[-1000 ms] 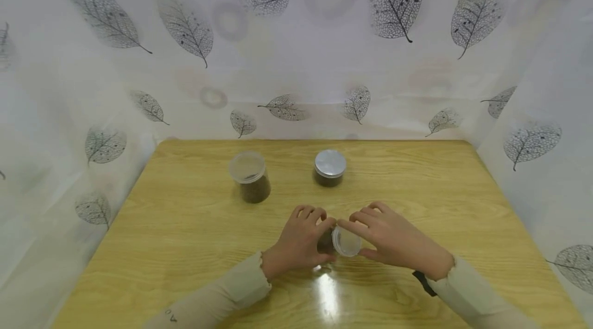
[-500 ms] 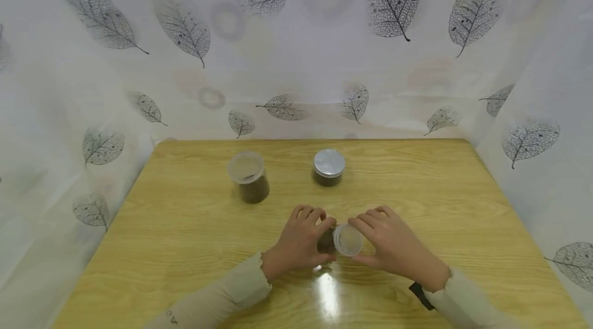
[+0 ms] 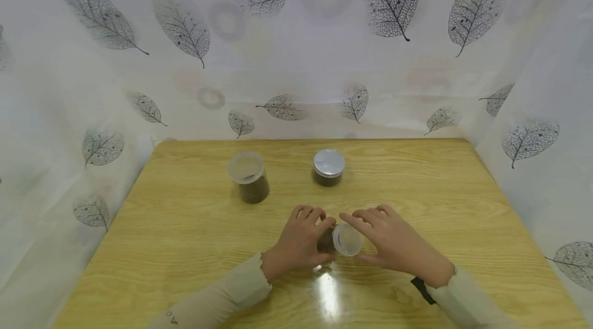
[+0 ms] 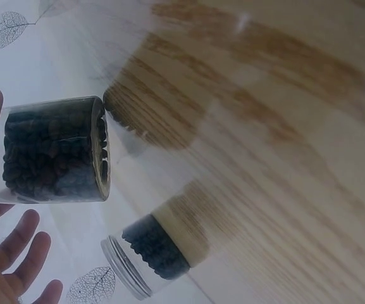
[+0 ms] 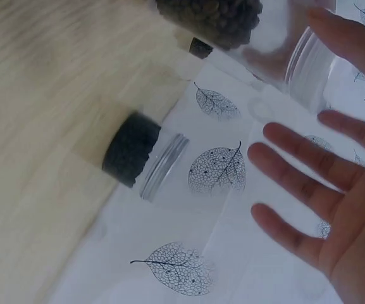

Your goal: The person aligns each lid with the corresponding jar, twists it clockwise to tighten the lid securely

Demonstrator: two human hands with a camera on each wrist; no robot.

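Observation:
A clear jar [image 3: 326,241] of dark bean-like pieces leans to the right at the front of the table. My left hand [image 3: 297,242] grips its body, thumb on the near side and fingers on the far side. In the left wrist view the jar [image 4: 54,152] is tilted, its base edge by the tabletop. The translucent lid [image 3: 349,240] faces my right hand [image 3: 396,241]. Spread fingers [image 5: 296,234] of that hand are fairly straight in the right wrist view. Its thumb and index finger lie at opposite sides of the lid [image 5: 310,71], touching or very near it.
Behind the hands, a taller jar with a translucent lid [image 3: 246,167] stands at the left. A shorter jar with a silver lid [image 3: 329,163] stands right of it; both have dark contents. Leaf-patterned sheeting [image 3: 287,51] walls off the back and sides of the wooden table [image 3: 185,236].
My right fingers close round the lid half a second ago; now the index finger is extended again and the hand has loosened. My left hand and the jar have hardly moved.

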